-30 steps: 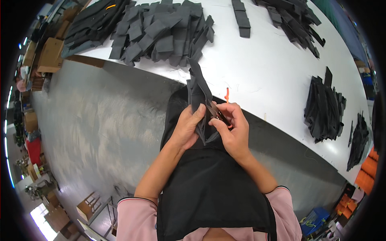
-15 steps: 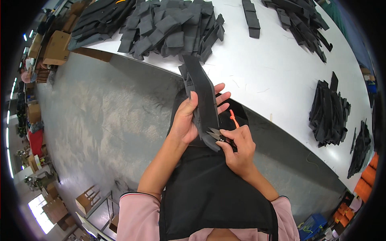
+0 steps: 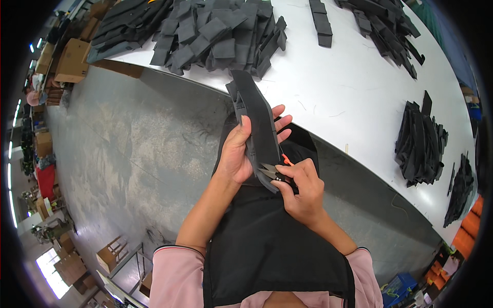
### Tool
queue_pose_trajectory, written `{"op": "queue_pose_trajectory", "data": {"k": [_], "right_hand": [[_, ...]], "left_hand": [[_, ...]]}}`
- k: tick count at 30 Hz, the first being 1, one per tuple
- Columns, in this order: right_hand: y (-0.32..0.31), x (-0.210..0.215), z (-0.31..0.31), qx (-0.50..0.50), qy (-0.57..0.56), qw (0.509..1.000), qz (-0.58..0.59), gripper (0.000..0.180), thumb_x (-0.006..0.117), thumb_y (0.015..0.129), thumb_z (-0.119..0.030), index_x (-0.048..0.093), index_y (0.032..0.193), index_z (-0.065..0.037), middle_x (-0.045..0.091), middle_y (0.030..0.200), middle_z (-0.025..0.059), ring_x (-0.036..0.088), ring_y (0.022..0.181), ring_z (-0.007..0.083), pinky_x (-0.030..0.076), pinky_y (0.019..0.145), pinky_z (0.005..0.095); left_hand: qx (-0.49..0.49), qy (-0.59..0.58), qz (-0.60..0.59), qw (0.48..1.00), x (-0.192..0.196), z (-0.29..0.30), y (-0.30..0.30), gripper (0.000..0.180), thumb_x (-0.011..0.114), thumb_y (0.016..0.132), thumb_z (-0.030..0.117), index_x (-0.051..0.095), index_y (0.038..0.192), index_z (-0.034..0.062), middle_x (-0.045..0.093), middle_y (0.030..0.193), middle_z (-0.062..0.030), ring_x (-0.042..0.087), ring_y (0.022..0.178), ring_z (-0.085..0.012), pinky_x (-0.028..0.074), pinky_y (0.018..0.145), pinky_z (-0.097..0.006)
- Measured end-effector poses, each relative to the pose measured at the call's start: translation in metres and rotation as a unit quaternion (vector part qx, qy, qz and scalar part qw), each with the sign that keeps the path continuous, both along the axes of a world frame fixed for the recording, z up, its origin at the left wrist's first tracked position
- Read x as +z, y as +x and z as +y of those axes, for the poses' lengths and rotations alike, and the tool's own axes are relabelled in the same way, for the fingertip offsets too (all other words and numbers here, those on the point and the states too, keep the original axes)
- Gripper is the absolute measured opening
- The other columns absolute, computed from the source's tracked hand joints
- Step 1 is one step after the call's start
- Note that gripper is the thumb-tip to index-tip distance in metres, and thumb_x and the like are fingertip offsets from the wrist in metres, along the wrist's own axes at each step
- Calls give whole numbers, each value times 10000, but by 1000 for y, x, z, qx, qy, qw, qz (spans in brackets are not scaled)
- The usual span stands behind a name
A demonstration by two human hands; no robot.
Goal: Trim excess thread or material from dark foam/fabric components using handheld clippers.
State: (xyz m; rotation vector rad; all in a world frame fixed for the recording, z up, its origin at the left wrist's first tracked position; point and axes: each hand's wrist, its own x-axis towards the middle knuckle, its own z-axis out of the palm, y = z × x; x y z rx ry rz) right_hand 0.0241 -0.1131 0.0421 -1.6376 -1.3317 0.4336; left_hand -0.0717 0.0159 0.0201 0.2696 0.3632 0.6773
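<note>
One black panel (image 3: 257, 123), long and flat, held upright over the lap at the table (image 3: 328, 97) edge. Left hand (image 3: 241, 151) clasps its lower half, thumb in front, fingers spread behind. Right hand (image 3: 303, 192), just below that grip, is clenched around small snips (image 3: 275, 173), blades at the panel's bottom edge; trimming looks under way, not finished. Beyond the grip: a heap of black pieces (image 3: 221, 36). Right of it: stacked pieces (image 3: 421, 143). Beneath: black apron (image 3: 272, 246).
</note>
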Motion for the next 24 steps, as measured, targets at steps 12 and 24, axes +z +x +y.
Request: {"op": "queue_pose_trajectory", "data": {"k": [12,24], "right_hand": [[-2,-7,5,-12,18,1000,-20,270,736,675,-10,638,927,-32,534,760,90,558,587,212,461,519,289],[14,1,8,-35,27,999,-8,243,722,691,5,636,917,-20,520,756,92,549,618,219,459,534,283]], "left_hand": [[-3,-11,-1,1000,-1,-1,0,592,443,952,374,317,1339,-55,383,1375,-233,412,1260,-371,369,1055,-481],[-26,2,-2,1000,3,1,-4,562,393,974,345,328,1352,-65,347,1416,-221,367,1306,-336,344,1077,-444]]}}
